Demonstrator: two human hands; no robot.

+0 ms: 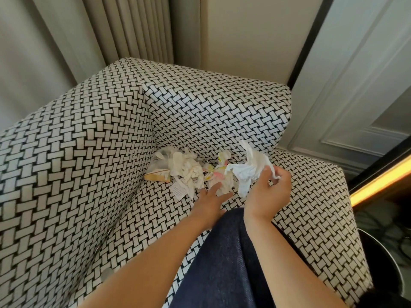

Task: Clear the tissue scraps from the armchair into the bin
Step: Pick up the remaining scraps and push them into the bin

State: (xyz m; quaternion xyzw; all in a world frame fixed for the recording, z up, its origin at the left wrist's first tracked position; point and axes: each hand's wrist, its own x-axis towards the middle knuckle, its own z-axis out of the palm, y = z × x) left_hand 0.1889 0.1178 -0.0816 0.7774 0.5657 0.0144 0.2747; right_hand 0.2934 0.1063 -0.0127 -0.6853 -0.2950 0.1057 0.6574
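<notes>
On the armchair [89, 174] seat, a heap of tissue scraps [184, 170] lies uncleared at left, my left hand [210, 202] lays straight fingers on its near edge, and my right hand [266, 194] grips one crumpled tissue [251, 168], so binning has barely begun.

Black-and-white basket-weave armchair [84, 152]. Carries on its seat a heap of crumpled tissue scraps [186, 170], touching a beige card wedge [156, 176], printed slip [178, 190] just in front.
</notes>
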